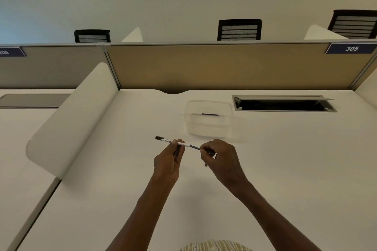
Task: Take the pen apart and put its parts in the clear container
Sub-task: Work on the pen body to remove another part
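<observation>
A white pen [166,140] with a dark end cap is held level above the white desk [102,189]. My left hand [168,162] grips the white barrel near its middle. My right hand [221,161] pinches the thin dark inner refill [194,146] where it sticks out of the barrel's right end, and also holds a small dark part under its fingers. The clear container [209,121] sits just beyond the hands, slightly to the right, with one thin dark pen part [210,114] lying in it.
An open cable tray [283,104] is sunk into the desk at the back right. A white curved divider [71,120] stands on the left. A tan partition [224,65] closes the back edge, with chairs behind it.
</observation>
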### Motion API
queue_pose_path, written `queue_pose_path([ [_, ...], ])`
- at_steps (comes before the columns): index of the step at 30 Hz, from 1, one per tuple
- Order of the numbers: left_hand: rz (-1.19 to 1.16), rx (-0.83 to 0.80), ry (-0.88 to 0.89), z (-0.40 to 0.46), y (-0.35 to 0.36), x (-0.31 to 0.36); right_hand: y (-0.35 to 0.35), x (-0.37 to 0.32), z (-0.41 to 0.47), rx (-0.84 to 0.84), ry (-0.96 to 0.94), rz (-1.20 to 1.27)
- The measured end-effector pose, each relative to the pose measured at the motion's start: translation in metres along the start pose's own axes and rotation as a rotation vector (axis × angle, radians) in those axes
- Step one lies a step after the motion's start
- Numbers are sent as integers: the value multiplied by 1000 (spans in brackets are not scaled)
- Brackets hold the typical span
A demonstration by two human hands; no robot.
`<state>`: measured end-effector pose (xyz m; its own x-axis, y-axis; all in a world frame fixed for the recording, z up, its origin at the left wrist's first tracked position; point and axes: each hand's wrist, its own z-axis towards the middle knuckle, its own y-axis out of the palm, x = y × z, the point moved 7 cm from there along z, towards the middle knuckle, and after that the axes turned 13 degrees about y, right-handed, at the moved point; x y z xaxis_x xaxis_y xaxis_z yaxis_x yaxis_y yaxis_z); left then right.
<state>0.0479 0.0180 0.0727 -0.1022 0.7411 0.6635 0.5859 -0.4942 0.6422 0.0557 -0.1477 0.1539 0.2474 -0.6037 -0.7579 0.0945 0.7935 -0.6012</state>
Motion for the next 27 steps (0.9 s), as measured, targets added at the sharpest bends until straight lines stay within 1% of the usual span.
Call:
queue_pose_path([
  [4,8,-9,-35,-2,0,-5,3,-9,7,-32,-64,-76],
  [7,-20,12,-71,-4,0,-11,8,-14,12,-52,-89,-63],
  [13,-60,35,-103,-7,-1,-18,19,-8,12,-99,-58,-20],
  [19,-30,34,-132,-10,-2,-22,22,-6,10,-104,-43,-28],
  [24,-1,10,-148,-10,-1,-24,25,-9,10,-101,-68,-51],
  [27,41,-34,-142,-10,-2,-23,24,-9,10,-84,-74,-56],
])
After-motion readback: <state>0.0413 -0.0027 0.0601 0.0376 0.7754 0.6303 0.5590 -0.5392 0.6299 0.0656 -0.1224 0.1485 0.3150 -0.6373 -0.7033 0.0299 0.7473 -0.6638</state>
